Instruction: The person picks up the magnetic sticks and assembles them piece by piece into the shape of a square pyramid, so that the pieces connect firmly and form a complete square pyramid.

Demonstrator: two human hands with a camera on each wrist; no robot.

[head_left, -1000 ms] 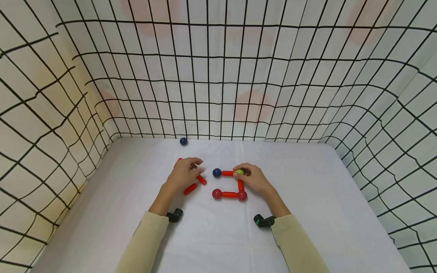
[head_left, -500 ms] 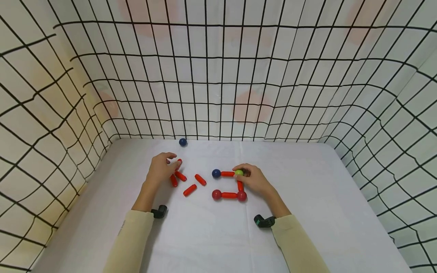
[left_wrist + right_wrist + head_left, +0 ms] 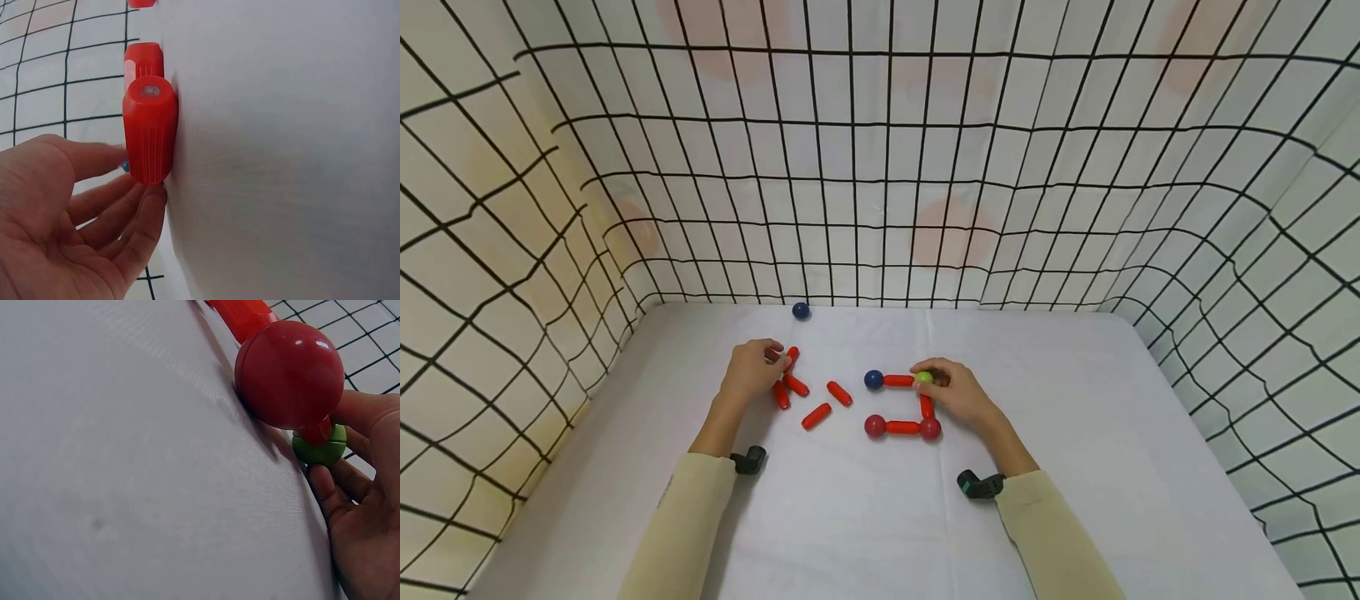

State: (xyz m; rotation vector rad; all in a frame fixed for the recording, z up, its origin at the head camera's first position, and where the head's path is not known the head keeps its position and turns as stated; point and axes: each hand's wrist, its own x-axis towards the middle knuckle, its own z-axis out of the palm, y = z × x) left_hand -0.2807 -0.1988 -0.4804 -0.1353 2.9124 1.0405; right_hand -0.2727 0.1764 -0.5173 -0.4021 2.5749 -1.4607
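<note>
My right hand (image 3: 958,392) pinches a green ball (image 3: 922,378), the corner of a flat joined shape. One red rod runs from it to a blue ball (image 3: 874,380); another runs to a red ball (image 3: 930,429), then a third rod (image 3: 903,427) and another red ball (image 3: 875,426). In the right wrist view the near red ball (image 3: 290,375) partly covers the green one. My left hand (image 3: 752,367) has its thumb touching a loose red rod (image 3: 793,354). In the left wrist view a nearer rod (image 3: 150,134) hides the fingertips, so a grip cannot be made out.
More loose red rods lie beside the left hand, including one (image 3: 816,416) and another (image 3: 839,393) nearer the joined shape. A loose blue ball (image 3: 801,311) sits at the white table's far edge. Black wire mesh (image 3: 887,179) stands around the back and sides.
My left hand has moved left from above the middle rods to the rod at the upper left, and its fingers have drawn in a little. The right hand stays on the green ball.
</note>
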